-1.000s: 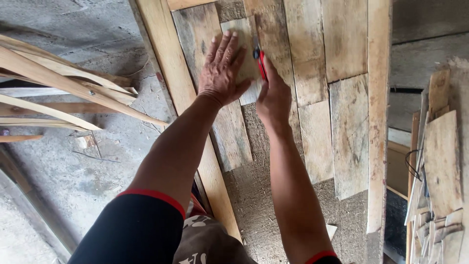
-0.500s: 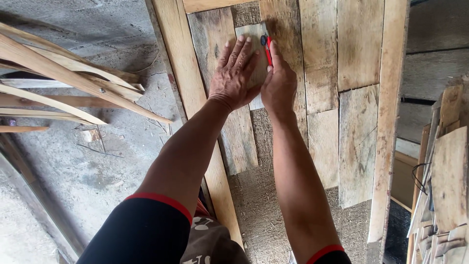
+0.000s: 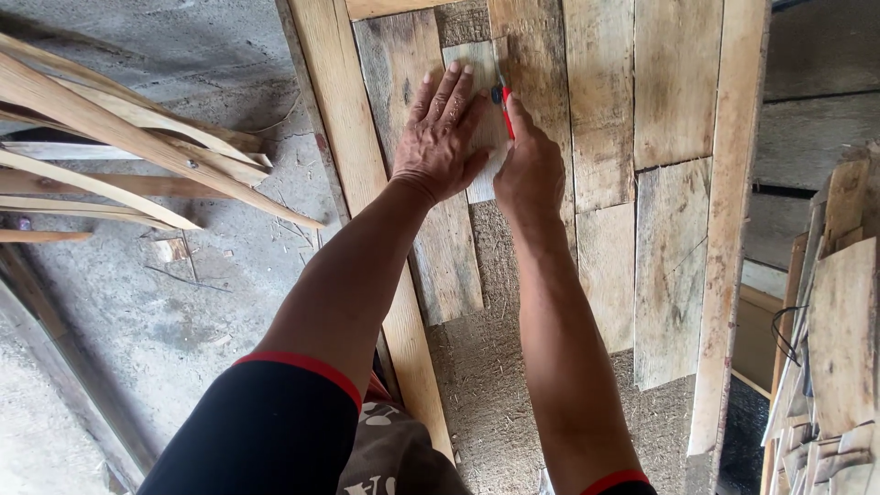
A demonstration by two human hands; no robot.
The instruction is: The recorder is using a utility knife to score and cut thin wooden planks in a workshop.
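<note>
A small pale wood piece (image 3: 478, 128) is pressed flat against the boarded panel (image 3: 674, 266) by the left hand (image 3: 442, 137), fingers spread open, nothing gripped. Just to its right, a red-handled tool (image 3: 505, 105) is clasped in the closed right hand (image 3: 530, 170), its tip at the piece's right edge. Loose slats (image 3: 110, 147) are stacked far left.

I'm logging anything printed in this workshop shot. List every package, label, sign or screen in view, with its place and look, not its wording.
No packages, labels, signs or screens show.
Only printed surface: brown cloth with pale lettering, bottom edge, between the arms.
Left hand: flat on a small pale board piece, upper centre.
Right hand: holds a slim red tool against that piece's edge.
</note>
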